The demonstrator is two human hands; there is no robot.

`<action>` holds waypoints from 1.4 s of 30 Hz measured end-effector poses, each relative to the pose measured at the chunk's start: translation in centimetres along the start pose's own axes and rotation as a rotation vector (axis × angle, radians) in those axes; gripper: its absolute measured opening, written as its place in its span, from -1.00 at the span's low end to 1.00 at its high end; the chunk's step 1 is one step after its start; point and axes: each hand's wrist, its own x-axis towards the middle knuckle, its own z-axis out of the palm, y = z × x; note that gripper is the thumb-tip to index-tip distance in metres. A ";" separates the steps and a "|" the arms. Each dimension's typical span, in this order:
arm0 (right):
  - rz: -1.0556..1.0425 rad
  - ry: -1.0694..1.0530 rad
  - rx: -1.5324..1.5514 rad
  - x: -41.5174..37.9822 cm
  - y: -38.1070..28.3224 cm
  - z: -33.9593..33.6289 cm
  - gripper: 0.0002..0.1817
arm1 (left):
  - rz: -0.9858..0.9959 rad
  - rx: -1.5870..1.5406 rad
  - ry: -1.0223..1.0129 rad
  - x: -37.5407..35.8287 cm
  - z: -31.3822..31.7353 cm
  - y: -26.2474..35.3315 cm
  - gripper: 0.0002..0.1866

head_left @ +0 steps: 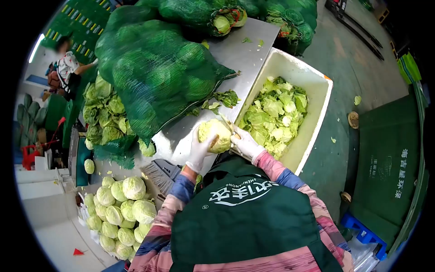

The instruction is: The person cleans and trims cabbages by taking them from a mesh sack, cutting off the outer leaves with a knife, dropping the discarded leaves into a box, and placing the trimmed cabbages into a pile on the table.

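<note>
A pale green cabbage (218, 136) is held in front of my apron at the edge of the metal table (247, 45). My left hand (199, 147), in a white glove, is closed around its left side. In my gloved right hand (247, 143) is a small knife (227, 122), its blade up against the cabbage's upper right side. Loose trimmed leaves (226, 98) lie on the table just beyond. Right beside my right hand stands a white foam box (324, 90) with a heap of cut-off cabbage leaves (276, 113) in it.
Green net sacks of cabbages (158, 72) cover the table's far left. Peeled cabbages (120, 208) are piled at lower left, near a broom (158, 174). A large green bin (385, 167) stands at right. A person (68, 68) is in the left background.
</note>
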 end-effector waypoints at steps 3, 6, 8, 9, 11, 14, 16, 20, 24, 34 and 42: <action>-0.361 0.290 -0.649 -0.7 -1.4 0.3 -0.35 | 0.118 -0.069 0.031 2.7 0.6 -2.8 -0.32; -0.165 0.293 -0.864 -2.6 -4.8 0.3 -0.37 | 0.042 -0.072 0.020 3.5 0.7 -3.7 -0.24; -0.264 0.337 -0.954 -1.5 -3.0 -1.0 -0.35 | 0.025 -0.036 0.081 4.1 0.7 -4.0 -0.25; -0.300 0.385 -0.727 -0.2 -0.9 -2.0 -0.35 | 0.040 0.035 0.122 5.6 -0.5 -5.9 -0.25; -0.209 0.508 -0.316 0.9 1.1 -4.8 -0.36 | -0.029 -0.043 0.100 5.0 -0.9 -4.9 -0.25; 0.041 0.674 -0.334 0.8 2.0 -8.0 -0.44 | -0.132 -0.183 0.048 2.9 0.1 -1.3 -0.27; -0.163 0.588 -0.558 -1.1 -1.9 -5.7 -0.46 | -0.118 -0.123 0.048 2.9 0.2 -1.2 -0.27; -0.469 0.397 -1.044 -0.1 -3.7 -1.7 -0.51 | 0.037 -0.032 -0.026 3.8 -0.1 -3.2 -0.19; -0.196 0.129 -1.218 -0.6 -8.9 -1.1 -0.51 | 0.104 0.076 -0.082 3.5 -0.2 -3.0 -0.20; -0.112 0.180 -1.234 4.9 -8.9 -2.0 -0.64 | 0.203 0.124 -0.273 2.5 -3.0 -3.2 -0.15; -0.039 0.360 -0.749 2.0 -3.0 -4.7 -0.44 | -0.058 -0.300 -0.038 -0.6 -1.4 -2.7 -0.27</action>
